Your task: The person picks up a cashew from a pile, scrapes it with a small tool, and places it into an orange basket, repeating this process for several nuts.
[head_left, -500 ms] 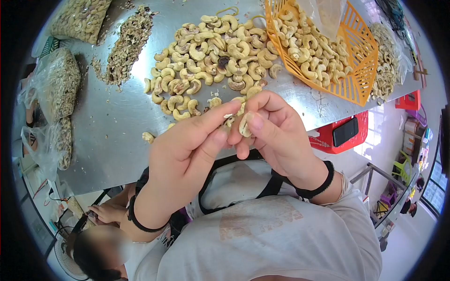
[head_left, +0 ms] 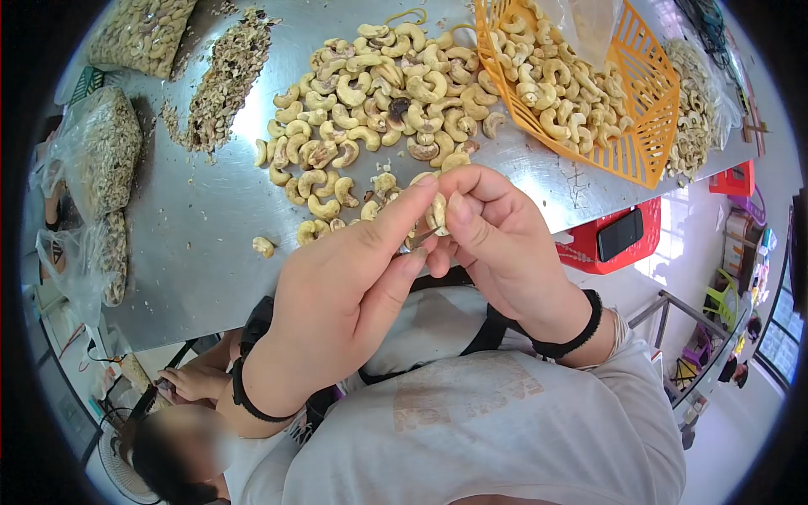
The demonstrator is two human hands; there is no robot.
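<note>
My right hand (head_left: 492, 240) pinches a pale cashew nut (head_left: 438, 212) between thumb and fingers, just over the near edge of the steel table (head_left: 198, 244). My left hand (head_left: 349, 278) holds a small thin metal tool (head_left: 417, 241) whose tip touches the nut. Both wrists wear black bands. A loose pile of cashews (head_left: 379, 101) lies on the table right behind my hands, and a single nut (head_left: 264, 246) sits apart to the left.
An orange mesh basket (head_left: 648, 109) of cashews stands at the back right. A heap of shell scraps (head_left: 227, 76) and plastic bags of nuts (head_left: 105, 151) lie at the left. Below the table are a red stool with a phone (head_left: 620, 236) and another person's hand (head_left: 194, 383).
Both hands have lifted slightly toward the pile. My left hand has closed in, bringing the tool's tip against the nut in my right hand.
</note>
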